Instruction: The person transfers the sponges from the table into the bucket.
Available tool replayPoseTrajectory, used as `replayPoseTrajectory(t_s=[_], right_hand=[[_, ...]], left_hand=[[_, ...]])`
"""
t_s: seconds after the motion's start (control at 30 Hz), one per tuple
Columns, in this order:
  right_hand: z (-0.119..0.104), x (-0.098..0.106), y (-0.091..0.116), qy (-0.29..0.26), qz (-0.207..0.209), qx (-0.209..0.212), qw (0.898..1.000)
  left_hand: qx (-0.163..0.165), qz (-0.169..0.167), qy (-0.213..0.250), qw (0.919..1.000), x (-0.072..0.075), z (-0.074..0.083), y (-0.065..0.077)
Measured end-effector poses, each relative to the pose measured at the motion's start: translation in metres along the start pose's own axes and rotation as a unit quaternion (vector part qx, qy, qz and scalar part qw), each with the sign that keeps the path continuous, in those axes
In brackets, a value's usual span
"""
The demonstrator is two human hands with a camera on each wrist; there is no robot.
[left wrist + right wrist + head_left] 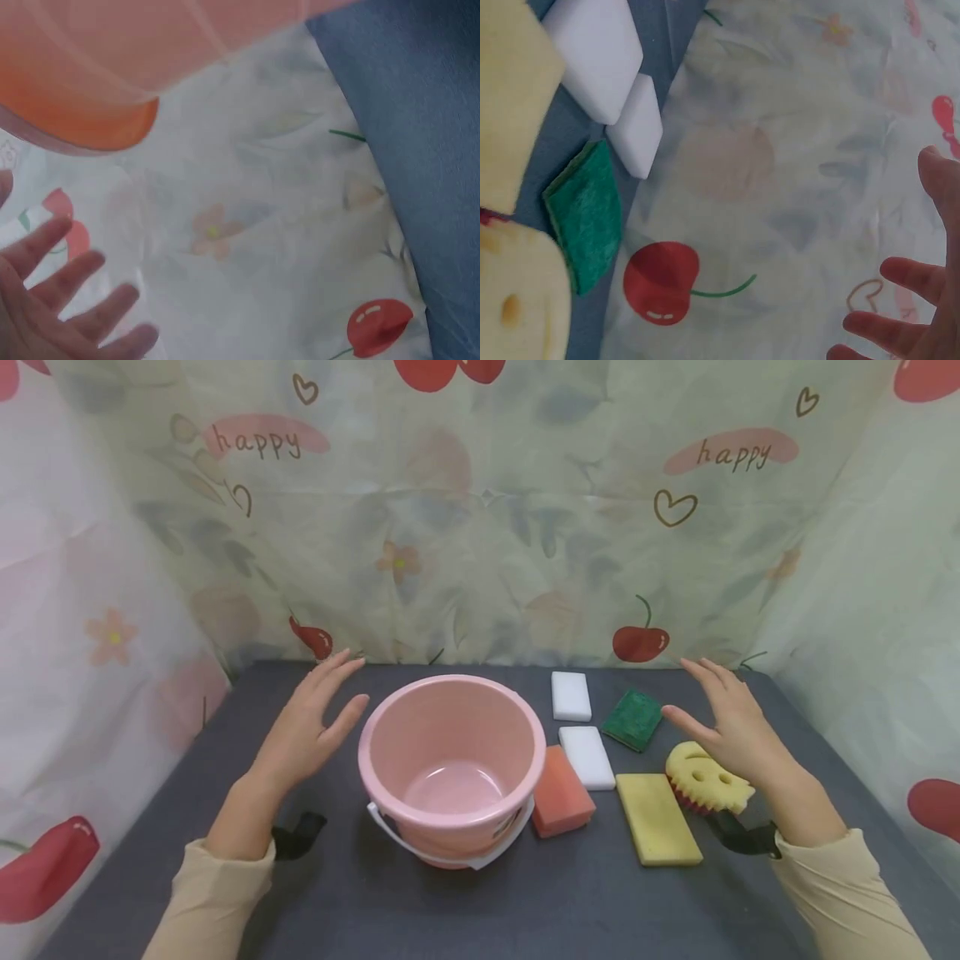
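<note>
A pink bucket (453, 760) with a white handle stands upright in the middle of the dark table. To its left, my left hand (303, 727) hovers with fingers extended, holding nothing. My right hand (731, 722) is raised over the right side, fingers spread apart and holding nothing. Below and beside it lie a yellow smiley-face sponge (705, 777), a green scouring pad (633, 720) and a flat yellow sponge (658, 820). An orange sponge (561, 793) lies against or close to the bucket's right side. Two white sponges (587, 757) lie behind it, one farther back.
The dark grey tabletop (465, 918) runs back to a hanging printed curtain (487, 585) with cherries, hearts and flowers. More of this cloth encloses the left and right sides. A black strap piece (300, 835) shows at the left wrist, another (742, 835) at the right.
</note>
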State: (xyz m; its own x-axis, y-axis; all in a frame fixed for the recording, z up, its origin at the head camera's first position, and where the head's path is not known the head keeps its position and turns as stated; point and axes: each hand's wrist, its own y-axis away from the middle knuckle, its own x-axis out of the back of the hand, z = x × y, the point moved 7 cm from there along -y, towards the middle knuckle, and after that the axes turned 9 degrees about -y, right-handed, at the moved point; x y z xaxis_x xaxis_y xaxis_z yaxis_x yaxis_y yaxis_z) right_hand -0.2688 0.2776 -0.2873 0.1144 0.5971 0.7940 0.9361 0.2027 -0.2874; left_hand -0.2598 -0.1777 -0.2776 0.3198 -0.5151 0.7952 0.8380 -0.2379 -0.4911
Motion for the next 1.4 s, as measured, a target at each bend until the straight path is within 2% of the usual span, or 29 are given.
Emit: replayPoseTrajectory(t_s=[0.13,0.37,0.5,0.77,1.07,1.4], right_hand=[[0.016,-0.001,0.006,-0.025,-0.016,-0.015,0.999],[0.043,-0.003,0.017,-0.032,-0.031,-0.048,0.998],[0.056,-0.006,0.022,-0.029,-0.045,-0.072,0.996],[0.077,-0.019,0.032,-0.048,-0.07,-0.084,0.993],[0.095,-0.03,0.039,-0.051,-0.089,-0.096,0.99],[0.105,-0.04,0.045,-0.048,-0.099,-0.098,0.989]], left_hand=[[-0.007,-0.028,0.047,0.9985,-0.004,0.003,0.005],[-0.003,-0.041,0.119,0.992,-0.01,0.002,0.011],[-0.002,-0.054,0.144,0.9882,-0.016,0.0,0.016],[0.012,-0.078,0.174,0.9815,-0.027,-0.004,0.024],[-0.001,-0.068,0.174,0.9824,-0.031,-0.005,0.027],[-0.009,-0.067,0.213,0.9747,-0.038,-0.003,0.029]])
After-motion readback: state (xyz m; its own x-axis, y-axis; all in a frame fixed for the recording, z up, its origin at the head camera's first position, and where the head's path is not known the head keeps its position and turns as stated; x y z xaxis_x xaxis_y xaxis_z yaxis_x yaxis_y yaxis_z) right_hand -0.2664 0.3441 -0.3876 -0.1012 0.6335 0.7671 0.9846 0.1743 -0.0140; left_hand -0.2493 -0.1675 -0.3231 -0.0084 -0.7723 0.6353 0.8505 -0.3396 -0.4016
